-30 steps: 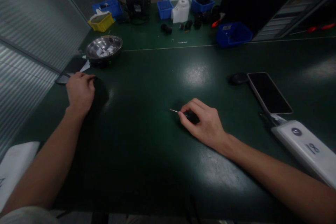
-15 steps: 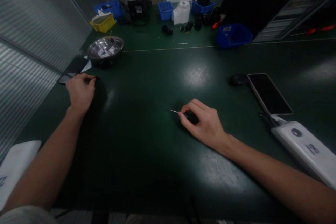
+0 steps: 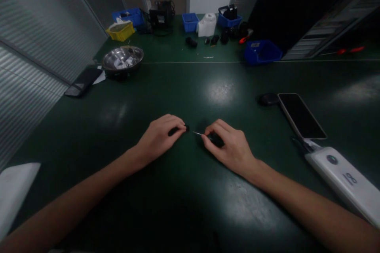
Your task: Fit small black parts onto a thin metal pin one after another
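My left hand (image 3: 162,136), at the middle of the green table, pinches a small black piece (image 3: 187,128) between thumb and fingertips. Most of that piece is covered, so its kind does not show. Just to the right, my right hand (image 3: 230,144) is closed around a thin tool that looks like a small screwdriver (image 3: 198,133). Its slim metal shaft sticks out leftward toward the black piece, with a small gap between them. The fingers hide most of its handle.
A metal bowl (image 3: 122,60) with white scraps stands at the back left, near a black flat case (image 3: 83,82). On the right lie a black mouse-like object (image 3: 268,99), a phone (image 3: 302,116) and a white device (image 3: 346,178). Blue bins (image 3: 263,52) line the far side.
My left hand has swung from the far left, near the black flat case, to the middle beside my right hand, holding the small black piece. My right hand has barely moved.
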Motion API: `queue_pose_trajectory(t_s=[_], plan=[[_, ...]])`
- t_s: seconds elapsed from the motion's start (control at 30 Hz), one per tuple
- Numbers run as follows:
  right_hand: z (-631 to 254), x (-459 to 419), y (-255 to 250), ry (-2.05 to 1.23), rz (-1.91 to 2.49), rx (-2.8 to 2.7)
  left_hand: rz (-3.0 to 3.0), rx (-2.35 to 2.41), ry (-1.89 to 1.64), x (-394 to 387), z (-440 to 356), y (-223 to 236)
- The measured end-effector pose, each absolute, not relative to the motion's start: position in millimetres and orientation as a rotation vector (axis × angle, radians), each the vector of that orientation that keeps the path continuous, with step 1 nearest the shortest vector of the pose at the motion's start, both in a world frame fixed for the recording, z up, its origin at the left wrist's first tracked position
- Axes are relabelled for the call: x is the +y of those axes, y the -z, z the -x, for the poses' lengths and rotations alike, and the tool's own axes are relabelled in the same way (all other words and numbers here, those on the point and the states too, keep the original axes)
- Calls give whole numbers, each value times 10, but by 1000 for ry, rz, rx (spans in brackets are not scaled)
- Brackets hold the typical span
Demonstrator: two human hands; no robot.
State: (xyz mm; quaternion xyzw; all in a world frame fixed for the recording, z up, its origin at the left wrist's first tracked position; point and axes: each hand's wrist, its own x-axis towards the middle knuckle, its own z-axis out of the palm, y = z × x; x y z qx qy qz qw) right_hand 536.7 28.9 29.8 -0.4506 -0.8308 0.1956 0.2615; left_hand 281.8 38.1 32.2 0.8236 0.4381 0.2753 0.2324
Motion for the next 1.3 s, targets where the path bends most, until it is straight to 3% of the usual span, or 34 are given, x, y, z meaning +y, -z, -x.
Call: queue_pose_trajectory(t_s=[0.47,1.3], plan=[[-5325,281,-267,-487,1249,-2359,-1974,1149,-791,301,-2907,-187],[-5357,270,-273,-532,1102,-2394,-2287,968,-793,267,-2909,-146]])
